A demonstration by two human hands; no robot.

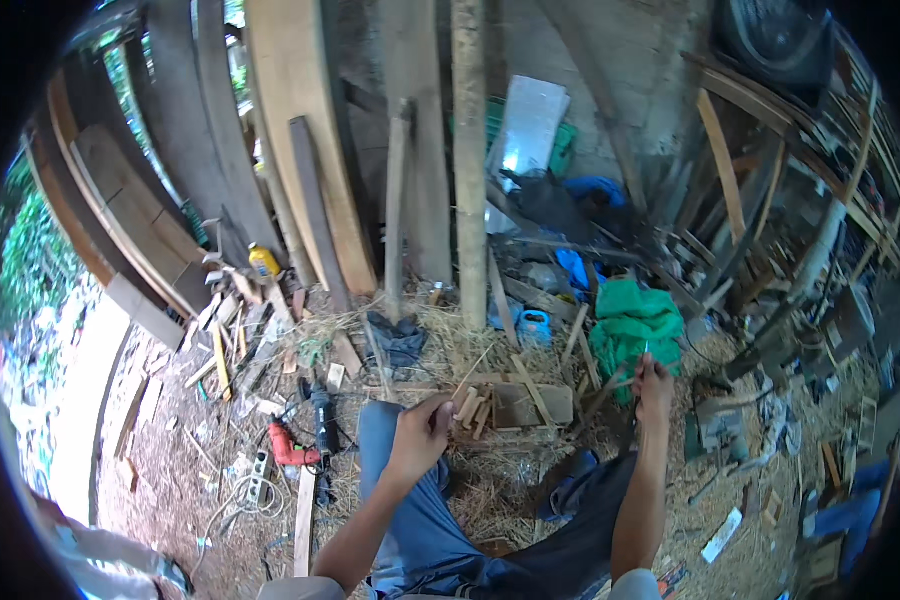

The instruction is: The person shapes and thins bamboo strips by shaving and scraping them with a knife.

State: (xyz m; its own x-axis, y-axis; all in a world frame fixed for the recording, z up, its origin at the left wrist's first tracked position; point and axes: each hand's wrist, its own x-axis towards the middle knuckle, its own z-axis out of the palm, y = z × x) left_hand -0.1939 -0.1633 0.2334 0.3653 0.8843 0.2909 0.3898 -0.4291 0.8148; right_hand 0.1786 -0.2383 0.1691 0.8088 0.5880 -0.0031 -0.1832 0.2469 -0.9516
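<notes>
The fingers of the left hand (422, 437) seemed pinched narrowly on a thin pale strip (474, 372) that slanted up from their tips, and those of the right hand (654, 388) were curled round a slim light-tipped object (647, 348), too small to identify. A loose pinch could have let the strip twist or snap, and the tip, if sharp, could have nicked skin. The hands were well apart, the left forearm (375, 522) slanting inward, the right forearm (642, 500) nearly straight ahead.
</notes>
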